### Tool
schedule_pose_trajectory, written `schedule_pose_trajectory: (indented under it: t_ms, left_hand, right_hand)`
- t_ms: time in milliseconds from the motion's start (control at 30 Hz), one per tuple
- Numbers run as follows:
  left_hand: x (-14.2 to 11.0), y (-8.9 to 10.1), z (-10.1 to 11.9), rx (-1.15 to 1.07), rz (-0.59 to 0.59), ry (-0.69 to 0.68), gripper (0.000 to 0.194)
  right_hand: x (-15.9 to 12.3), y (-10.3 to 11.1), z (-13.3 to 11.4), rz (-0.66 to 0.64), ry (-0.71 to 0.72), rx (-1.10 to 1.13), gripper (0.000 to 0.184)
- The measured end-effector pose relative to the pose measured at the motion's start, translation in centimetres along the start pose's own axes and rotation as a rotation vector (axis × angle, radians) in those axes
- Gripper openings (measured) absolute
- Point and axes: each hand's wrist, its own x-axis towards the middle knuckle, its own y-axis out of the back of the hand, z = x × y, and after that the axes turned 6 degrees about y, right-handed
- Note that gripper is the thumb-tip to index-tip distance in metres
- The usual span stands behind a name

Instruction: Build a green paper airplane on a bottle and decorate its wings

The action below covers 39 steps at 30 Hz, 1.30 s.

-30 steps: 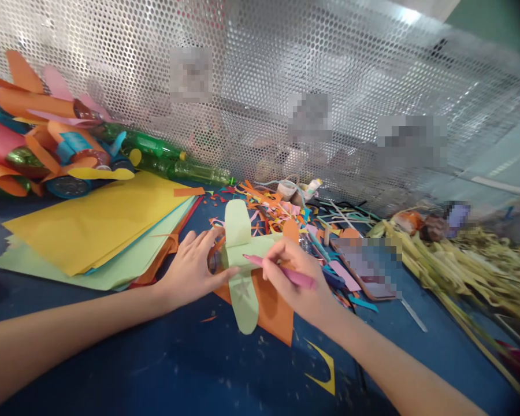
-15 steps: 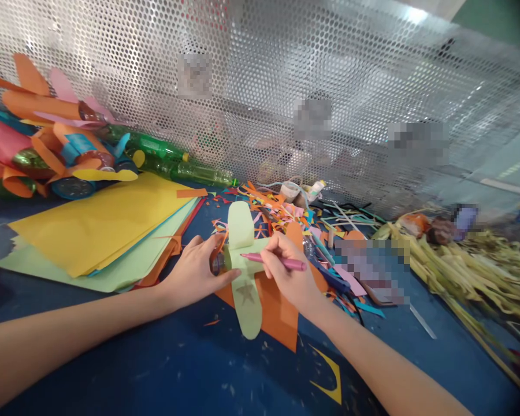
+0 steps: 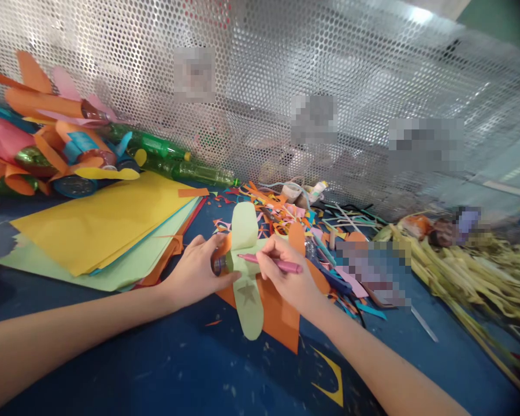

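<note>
A bottle plane [image 3: 245, 254] wrapped in light green paper lies on the blue table [image 3: 156, 370], its long green wing bearing a drawn star. My left hand [image 3: 197, 271] is closed around the bottle's cap end and steadies it. My right hand [image 3: 286, 277] pinches a pink marker [image 3: 271, 263]; the tip rests on the green body just above the star. An orange sheet [image 3: 277, 318] lies under the plane.
A stack of yellow, green and orange paper sheets [image 3: 99, 228] lies to the left. Finished paper-and-bottle planes [image 3: 56, 144] and green bottles [image 3: 177, 164] sit along the perforated metal wall [image 3: 286, 75]. Paper scraps [image 3: 294, 214] and dry leaf strips [image 3: 459, 266] cover the right side.
The marker has flattened out and its tip has shifted a little on the green body. Both hands stay on the plane, and the view has shifted slightly.
</note>
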Motion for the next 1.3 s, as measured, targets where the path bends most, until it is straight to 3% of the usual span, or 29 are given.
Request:
schedule_pose_trajectory:
  t_ms: [933, 1300]
  left_hand:
    - [0.1, -0.01, -0.08, -0.019, 0.0, -0.035, 0.066]
    - [0.09, 0.07, 0.01, -0.012, -0.011, -0.005, 0.063]
  right_hand:
    - [0.17, 0.87, -0.51, -0.042, -0.047, 0.021, 0.021]
    - [0.26, 0.93, 0.29, 0.05, -0.061, 0.062, 0.019]
